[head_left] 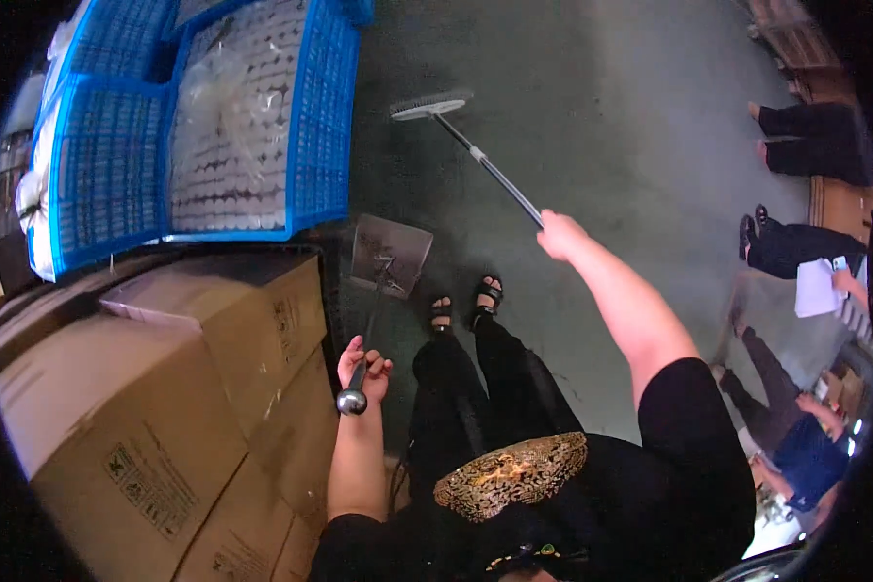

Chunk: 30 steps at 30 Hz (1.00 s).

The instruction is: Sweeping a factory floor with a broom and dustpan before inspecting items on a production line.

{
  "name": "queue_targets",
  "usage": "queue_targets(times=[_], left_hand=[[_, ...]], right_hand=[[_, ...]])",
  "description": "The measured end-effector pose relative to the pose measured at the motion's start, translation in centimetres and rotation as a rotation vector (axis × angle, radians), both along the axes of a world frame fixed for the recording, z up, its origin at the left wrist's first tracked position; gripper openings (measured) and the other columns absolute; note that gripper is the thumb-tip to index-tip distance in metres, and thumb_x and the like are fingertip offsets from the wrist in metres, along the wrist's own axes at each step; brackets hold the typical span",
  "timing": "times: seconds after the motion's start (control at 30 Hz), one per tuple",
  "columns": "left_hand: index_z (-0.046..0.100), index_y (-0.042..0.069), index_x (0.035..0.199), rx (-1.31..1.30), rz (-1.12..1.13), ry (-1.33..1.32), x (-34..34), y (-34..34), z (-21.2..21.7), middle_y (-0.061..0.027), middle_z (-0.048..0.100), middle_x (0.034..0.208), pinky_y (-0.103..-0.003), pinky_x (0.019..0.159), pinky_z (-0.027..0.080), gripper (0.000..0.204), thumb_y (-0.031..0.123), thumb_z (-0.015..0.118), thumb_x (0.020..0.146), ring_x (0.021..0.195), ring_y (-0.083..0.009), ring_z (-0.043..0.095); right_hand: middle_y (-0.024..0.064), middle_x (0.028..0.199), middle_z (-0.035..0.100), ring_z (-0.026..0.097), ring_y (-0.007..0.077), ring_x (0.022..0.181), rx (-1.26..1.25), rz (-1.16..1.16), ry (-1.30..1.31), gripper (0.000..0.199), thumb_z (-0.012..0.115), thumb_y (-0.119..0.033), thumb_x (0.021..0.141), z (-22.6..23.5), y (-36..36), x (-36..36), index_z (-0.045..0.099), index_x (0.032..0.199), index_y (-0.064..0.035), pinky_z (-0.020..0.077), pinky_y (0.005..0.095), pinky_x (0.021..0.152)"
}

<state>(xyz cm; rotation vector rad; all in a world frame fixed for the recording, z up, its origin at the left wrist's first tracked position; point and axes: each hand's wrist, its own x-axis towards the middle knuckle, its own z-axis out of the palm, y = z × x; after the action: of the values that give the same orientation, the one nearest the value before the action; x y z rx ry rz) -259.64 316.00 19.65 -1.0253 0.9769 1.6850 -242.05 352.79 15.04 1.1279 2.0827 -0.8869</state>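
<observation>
My right hand (560, 236) is closed round the handle of a long-handled broom (494, 172). Its wide white head (430, 110) with bristles rests on the floor ahead of me, to the right of the blue crates. In my left hand (364, 372) is the upright handle of a dustpan, with a round metal knob (352, 402) sticking up above the fingers. The dustpan's flat pan (392, 254) lies low by the floor, just in front of my feet and beside the stacked cartons. A gap of floor separates pan and broom head.
Brown cardboard cartons (203, 339) are stacked close on my left. Beyond them stand blue plastic crates (320, 126) packed with rows of white items under clear film. On the right several people are near more cartons, one person (810, 254) holding white papers. Dark green floor (592, 116) stretches ahead.
</observation>
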Motion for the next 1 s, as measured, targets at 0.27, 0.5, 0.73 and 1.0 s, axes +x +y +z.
queue_targets(times=[0.27,0.5,0.73,1.0], left_hand=[[0.050,0.017,0.084,-0.184,0.138,-0.078,-0.7,-0.7,-2.6,-0.0026,0.038,0.048,-0.037,0.053,0.041,0.023,0.011,0.047,0.062,0.035,-0.0144,0.026],[0.054,0.012,0.077,-0.138,0.226,-0.032,-0.5,-4.5,-3.9,-0.0008,0.033,0.047,-0.034,0.055,0.040,0.016,0.009,0.048,0.062,0.037,-0.0143,0.027],[0.051,0.017,0.085,-0.059,0.311,0.001,5.1,-16.4,-2.8,-0.0050,0.041,0.053,-0.040,0.058,0.043,0.021,0.011,0.043,0.067,0.037,-0.0157,0.036],[0.048,0.013,0.083,-0.138,0.481,-0.009,6.4,-23.8,-2.3,-0.0051,0.042,0.054,-0.039,0.059,0.043,0.019,0.009,0.044,0.065,0.041,-0.0158,0.038]], right_hand=[[0.0229,0.085,0.053,0.054,0.0331,0.077,-0.200,-0.028,-0.205,0.033,0.041,-0.007,0.074,-3.0,-10.8,2.6,0.035,0.105,0.0047,0.0439,0.0404,0.065],[0.0224,0.085,0.054,0.053,0.0357,0.080,-0.480,0.199,-0.231,0.030,0.047,-0.015,0.071,5.3,-22.6,11.5,0.041,0.096,-0.0002,0.0426,0.0413,0.068],[0.0216,0.076,0.055,0.053,0.0372,0.073,-0.319,0.168,-0.188,0.026,0.049,-0.012,0.068,12.1,-24.4,13.1,0.042,0.090,-0.0014,0.0416,0.0445,0.062],[0.0217,0.084,0.055,0.055,0.0348,0.078,-0.043,0.208,-0.104,0.022,0.043,-0.012,0.075,-0.1,-25.9,-0.8,0.041,0.094,-0.0005,0.0437,0.0419,0.064]])
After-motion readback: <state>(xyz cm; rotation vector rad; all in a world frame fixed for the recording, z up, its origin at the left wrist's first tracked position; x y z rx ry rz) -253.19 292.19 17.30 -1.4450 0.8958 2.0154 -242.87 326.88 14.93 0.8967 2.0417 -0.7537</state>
